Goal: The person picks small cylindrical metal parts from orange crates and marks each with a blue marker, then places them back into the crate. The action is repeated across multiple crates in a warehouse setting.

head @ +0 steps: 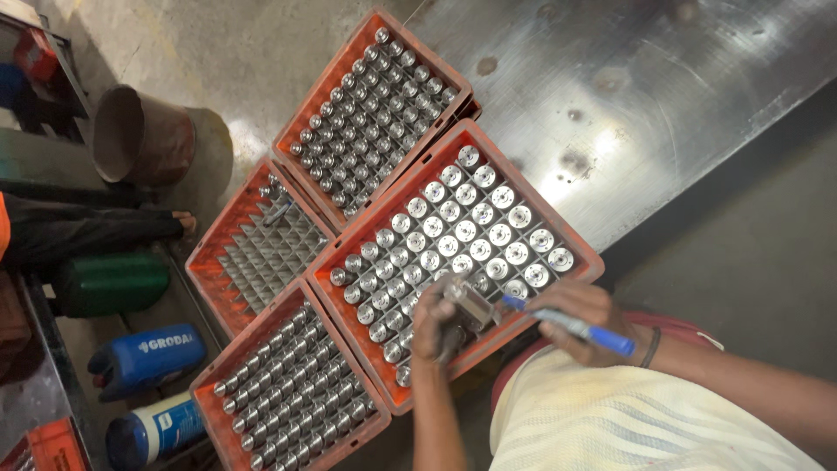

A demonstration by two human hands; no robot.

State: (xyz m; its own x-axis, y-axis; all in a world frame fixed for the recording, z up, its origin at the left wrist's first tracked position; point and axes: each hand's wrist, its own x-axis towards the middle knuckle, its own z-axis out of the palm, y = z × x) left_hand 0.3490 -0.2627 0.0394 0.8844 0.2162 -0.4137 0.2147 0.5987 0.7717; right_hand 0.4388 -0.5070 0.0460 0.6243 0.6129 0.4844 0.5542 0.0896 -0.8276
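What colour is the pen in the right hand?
Blue pen, seen from the head view.

A factory workshop: orange crates (453, 262) of machined metal parts (466, 230), steel table (628, 87), oil jugs (144, 358).

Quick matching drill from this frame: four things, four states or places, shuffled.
Things:
1. left hand
2. right hand
3. middle-left crate
4. brown bucket

States or places:
A. on the floor, past the crates
B. holds a blue pen
C. mostly bare dividers
D. holds a metal part

Pairs: 1-D, 2-B, 3-C, 4-A
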